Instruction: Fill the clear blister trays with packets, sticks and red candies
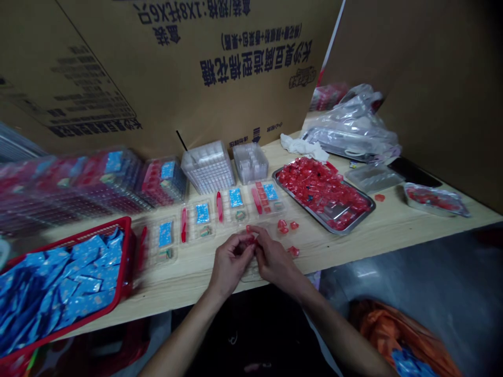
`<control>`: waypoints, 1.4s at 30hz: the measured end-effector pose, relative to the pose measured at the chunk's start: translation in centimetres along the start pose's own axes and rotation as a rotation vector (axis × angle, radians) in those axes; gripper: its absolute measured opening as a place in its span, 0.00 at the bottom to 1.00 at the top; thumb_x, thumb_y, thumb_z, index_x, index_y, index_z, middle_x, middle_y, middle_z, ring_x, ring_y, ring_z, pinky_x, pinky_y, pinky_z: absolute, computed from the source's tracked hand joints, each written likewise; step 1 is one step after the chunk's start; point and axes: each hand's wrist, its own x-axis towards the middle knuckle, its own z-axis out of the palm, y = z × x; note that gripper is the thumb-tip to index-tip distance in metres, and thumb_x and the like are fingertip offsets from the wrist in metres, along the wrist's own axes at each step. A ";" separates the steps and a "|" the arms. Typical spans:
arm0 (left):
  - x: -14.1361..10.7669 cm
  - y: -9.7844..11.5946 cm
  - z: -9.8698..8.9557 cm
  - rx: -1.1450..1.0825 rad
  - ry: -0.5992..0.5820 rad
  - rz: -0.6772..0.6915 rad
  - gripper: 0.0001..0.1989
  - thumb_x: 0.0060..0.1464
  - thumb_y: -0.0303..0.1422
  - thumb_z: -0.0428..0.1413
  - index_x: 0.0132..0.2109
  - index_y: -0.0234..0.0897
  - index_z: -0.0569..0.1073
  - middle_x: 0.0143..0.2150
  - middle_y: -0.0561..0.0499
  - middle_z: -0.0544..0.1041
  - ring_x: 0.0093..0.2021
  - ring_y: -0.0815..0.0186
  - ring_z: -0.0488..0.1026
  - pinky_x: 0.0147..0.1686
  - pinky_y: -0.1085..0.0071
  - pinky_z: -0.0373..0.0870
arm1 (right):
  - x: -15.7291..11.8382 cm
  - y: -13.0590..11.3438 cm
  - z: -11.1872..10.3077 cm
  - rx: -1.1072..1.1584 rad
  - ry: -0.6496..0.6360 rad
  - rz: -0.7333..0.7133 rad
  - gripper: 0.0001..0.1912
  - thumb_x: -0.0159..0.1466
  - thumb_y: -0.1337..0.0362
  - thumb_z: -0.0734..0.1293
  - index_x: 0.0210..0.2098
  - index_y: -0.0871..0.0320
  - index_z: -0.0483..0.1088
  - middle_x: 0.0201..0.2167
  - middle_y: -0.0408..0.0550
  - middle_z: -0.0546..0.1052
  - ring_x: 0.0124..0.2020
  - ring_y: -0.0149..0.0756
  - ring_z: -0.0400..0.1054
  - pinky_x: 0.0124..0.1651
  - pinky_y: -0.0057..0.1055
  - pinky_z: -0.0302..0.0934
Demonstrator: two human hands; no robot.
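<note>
Hold red piece [250, 242] at fingertips of left hand [231, 262] and right hand [273, 257], with each narrowed to a pinch, thumbs and fingers drawn in around it. Cannot tell its exact shape; mostly hidden by fingers. Find it between the 2 hands, over clear tray [250, 275], near front edge of table [389, 222]; cannot tell whether touching the tray.

See loose pieces [293, 252] on right side: nearest just beside right hand, others slightly farther back. Find many more heaped in metal tray [358, 219], beyond and to the right of right hand, well apart from the fingers.

Count 4 packed trays [198, 221] in a slanting row, from ahead of the hands out to the left. In each, note 1 blue packet [202, 213] and 1 red stick [183, 225]; in the rightmost, also a column of red pieces. Find red basket [126, 262], full of blue packets, well left of left hand. Behind the row, note 2 stacks of clear trays [210, 170], just in front of cardboard [157, 99].
</note>
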 end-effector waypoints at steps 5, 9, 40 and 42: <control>0.2 0.3 0.0 -0.383 0.061 -0.226 0.18 0.49 0.36 0.66 0.48 0.35 0.79 0.40 0.47 0.82 0.35 0.70 0.76 0.39 0.75 0.71 | 0.1 0.0 0.0 0.014 0.029 -0.013 0.14 0.65 0.72 0.58 0.49 0.58 0.62 0.34 0.48 0.76 0.34 0.40 0.72 0.36 0.32 0.62; -0.1 0.8 0.2 -0.438 0.070 -0.286 0.19 0.49 0.37 0.67 0.47 0.34 0.80 0.47 0.44 0.81 0.42 0.67 0.77 0.48 0.72 0.71 | 0.1 0.2 0.5 -0.011 0.120 -0.066 0.05 0.65 0.71 0.58 0.39 0.55 0.61 0.33 0.48 0.75 0.33 0.38 0.71 0.35 0.31 0.60; -0.6 1.2 0.0 -0.159 0.112 -0.175 0.15 0.52 0.38 0.64 0.44 0.34 0.81 0.42 0.45 0.83 0.39 0.65 0.78 0.41 0.74 0.72 | 0.8 1.2 0.4 0.315 0.033 0.058 0.03 0.63 0.63 0.61 0.36 0.56 0.63 0.31 0.43 0.71 0.33 0.35 0.67 0.36 0.31 0.59; -0.6 1.6 0.1 -0.153 0.124 -0.170 0.15 0.51 0.38 0.64 0.43 0.33 0.81 0.40 0.45 0.84 0.37 0.66 0.78 0.39 0.74 0.72 | 0.8 1.3 0.4 0.284 0.021 0.039 0.01 0.63 0.64 0.61 0.35 0.55 0.62 0.31 0.43 0.71 0.32 0.35 0.67 0.36 0.31 0.58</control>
